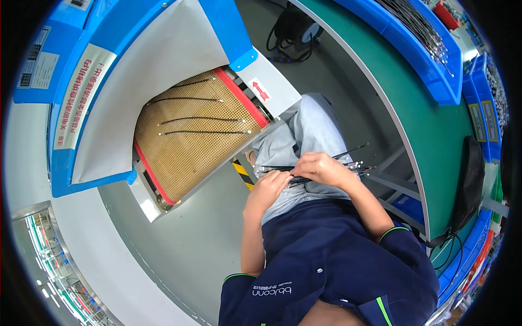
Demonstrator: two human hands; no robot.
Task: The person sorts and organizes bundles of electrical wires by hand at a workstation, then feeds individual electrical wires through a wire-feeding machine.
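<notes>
Black cables with small silvery end connectors [356,167] lie in a loose bundle across my lap, both ends poking out past my hands. My left hand [266,190] is closed, its fingertips pinched on a black cable at the middle of the bundle. Right beside it, my right hand [322,169] also pinches with thumb and fingers, almost touching the left fingertips. The exact spot between the fingertips is mostly covered by the fingers. One cable end [353,150] sticks out above the rest, beyond my right hand.
To the left, a blue-and-white conveyor machine has a tan mesh belt [190,146] with red edges, carrying several black cables [201,119]. On the right stands a green-topped table [405,81] with blue bins [454,89] of cables and a black bag [467,185]. A cable reel [296,30] sits on the floor.
</notes>
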